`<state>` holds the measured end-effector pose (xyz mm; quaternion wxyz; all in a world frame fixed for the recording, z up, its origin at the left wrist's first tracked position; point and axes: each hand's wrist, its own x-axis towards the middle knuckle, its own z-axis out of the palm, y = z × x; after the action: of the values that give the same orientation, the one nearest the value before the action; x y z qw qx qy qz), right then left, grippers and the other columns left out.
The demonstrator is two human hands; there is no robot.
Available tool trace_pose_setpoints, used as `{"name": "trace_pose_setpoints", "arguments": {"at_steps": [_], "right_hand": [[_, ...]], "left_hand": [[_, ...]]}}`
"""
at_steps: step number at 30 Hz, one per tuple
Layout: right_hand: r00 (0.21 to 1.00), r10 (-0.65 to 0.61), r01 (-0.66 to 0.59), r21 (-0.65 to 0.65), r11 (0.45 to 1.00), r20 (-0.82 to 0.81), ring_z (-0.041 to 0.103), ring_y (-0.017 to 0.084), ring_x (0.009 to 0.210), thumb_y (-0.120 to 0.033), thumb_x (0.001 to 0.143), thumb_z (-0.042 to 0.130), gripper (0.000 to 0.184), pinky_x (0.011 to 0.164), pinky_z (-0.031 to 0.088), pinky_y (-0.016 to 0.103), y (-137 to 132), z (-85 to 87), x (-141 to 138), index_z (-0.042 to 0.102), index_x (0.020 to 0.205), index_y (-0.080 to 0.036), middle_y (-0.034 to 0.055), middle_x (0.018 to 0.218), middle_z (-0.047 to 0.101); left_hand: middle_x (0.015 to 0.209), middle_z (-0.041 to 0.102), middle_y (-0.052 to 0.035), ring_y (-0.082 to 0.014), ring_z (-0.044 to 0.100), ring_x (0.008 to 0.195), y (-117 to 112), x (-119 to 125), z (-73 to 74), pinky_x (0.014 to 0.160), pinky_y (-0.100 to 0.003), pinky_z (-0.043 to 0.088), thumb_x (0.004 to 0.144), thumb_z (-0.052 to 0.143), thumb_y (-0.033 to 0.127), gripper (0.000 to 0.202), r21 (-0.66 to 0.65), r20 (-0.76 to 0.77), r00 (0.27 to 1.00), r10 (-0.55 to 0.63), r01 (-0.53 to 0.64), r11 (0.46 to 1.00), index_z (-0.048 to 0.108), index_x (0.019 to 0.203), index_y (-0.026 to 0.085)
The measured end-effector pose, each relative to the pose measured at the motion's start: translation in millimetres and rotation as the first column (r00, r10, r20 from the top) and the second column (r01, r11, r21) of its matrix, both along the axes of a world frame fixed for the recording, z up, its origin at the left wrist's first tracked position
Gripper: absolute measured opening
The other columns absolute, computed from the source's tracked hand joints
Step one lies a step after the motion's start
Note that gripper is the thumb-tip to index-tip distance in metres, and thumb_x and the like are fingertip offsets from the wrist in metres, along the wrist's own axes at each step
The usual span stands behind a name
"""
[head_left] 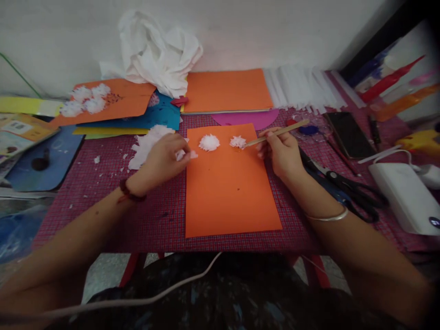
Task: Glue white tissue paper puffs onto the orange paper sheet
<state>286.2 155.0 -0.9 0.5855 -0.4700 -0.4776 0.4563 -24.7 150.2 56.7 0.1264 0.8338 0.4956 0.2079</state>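
Observation:
An orange sheet of paper [227, 192] lies in front of me on the checked cloth. Two white paper puffs sit near its top: a fuller round puff [209, 142] and a smaller puff [237, 141] to its right. My right hand [280, 149] grips a thin wooden stick [287, 129], whose tip touches the edge of the smaller puff. At the sheet's left edge, my left hand [170, 156] is closed on small white paper pieces [193, 155]. Behind that hand a pile of white paper pieces [142, 149] is partly covered.
Scissors [355, 185], a phone [350, 134] and a white power bank [405, 197] lie at the right. White paper strips [302, 89] and an orange pad [227, 91] are at the back. Crumpled white cloth or tissue [158, 50] and a decorated orange card [127, 98] stand back left.

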Motion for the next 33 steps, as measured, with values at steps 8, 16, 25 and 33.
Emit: {"name": "trace_pose_setpoints", "arguments": {"at_steps": [8,16,25,33], "right_hand": [[0.999,0.017,-0.019,0.04,0.999,0.039,0.053,0.01,0.043,-0.057,0.085,0.071,0.035,0.042,0.043,0.024,1,1.4,2,0.06,0.085,-0.023,-0.0038,0.058,0.062],[0.99,0.038,-0.048,0.071,0.996,0.135,0.055,0.01,0.046,-0.064,0.085,0.067,0.041,0.044,0.044,0.024,3,-1.7,5,0.06,0.088,-0.023,-0.0035,0.062,0.062],[0.978,0.095,-0.112,0.084,0.99,0.188,0.053,0.01,0.047,-0.068,0.084,0.066,0.045,0.045,0.044,0.025,6,-5.7,2,0.061,0.09,-0.024,-0.0023,0.067,0.063],[0.98,0.051,-0.068,0.079,0.995,0.195,0.054,0.01,0.048,-0.062,0.087,0.066,0.039,0.045,0.046,0.025,9,-7.2,1,0.063,0.093,-0.024,-0.0005,0.073,0.067]], "left_hand": [[0.066,0.061,-0.0003,-0.0103,0.056,0.054,13,47,30.5,0.053,-0.024,0.045,0.08,0.061,0.023,0.005,-0.531,0.45,0.861,0.237,0.044,0.846,0.056,0.078,0.021],[0.06,0.058,0.0026,-0.0085,0.052,0.05,44,106,5.3,0.051,-0.023,0.042,0.082,0.061,0.019,0.006,-0.402,0.609,0.784,0.123,0.171,0.899,0.056,0.078,0.019],[0.058,0.057,0.0041,-0.0079,0.05,0.05,55,95,-13.9,0.051,-0.024,0.037,0.076,0.064,0.019,0.009,-0.504,0.587,0.768,0.254,0.101,0.858,0.055,0.075,0.02],[0.066,0.063,0.0014,-0.0106,0.059,0.062,58,93,-13.2,0.063,-0.027,0.047,0.072,0.067,0.013,0.008,-0.567,0.555,0.808,0.2,0.192,0.801,0.061,0.074,0.017]]}}
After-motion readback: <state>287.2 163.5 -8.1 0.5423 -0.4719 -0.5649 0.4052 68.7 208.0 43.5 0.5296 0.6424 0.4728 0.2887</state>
